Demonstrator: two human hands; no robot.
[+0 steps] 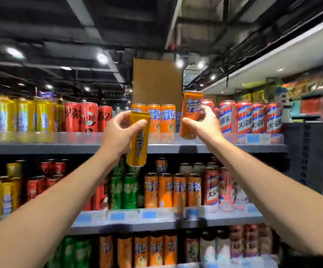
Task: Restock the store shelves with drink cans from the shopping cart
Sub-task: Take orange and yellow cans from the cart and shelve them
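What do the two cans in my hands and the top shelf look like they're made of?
Both cans, the orange can in the right hand and the yellow-orange can in the left hand, look like thin printed metal, probably aluminium, going by the glossy sheen. The top shelf seems grey painted metal with a clear plastic front strip.

Both forearms were bare from wrist to the frame's lower edge; no sleeves, cuffs or gloves were visible. The left hand (118,132) and right hand (205,125) carried no rings, watch or wristband. Fingernails appeared short and unpainted.
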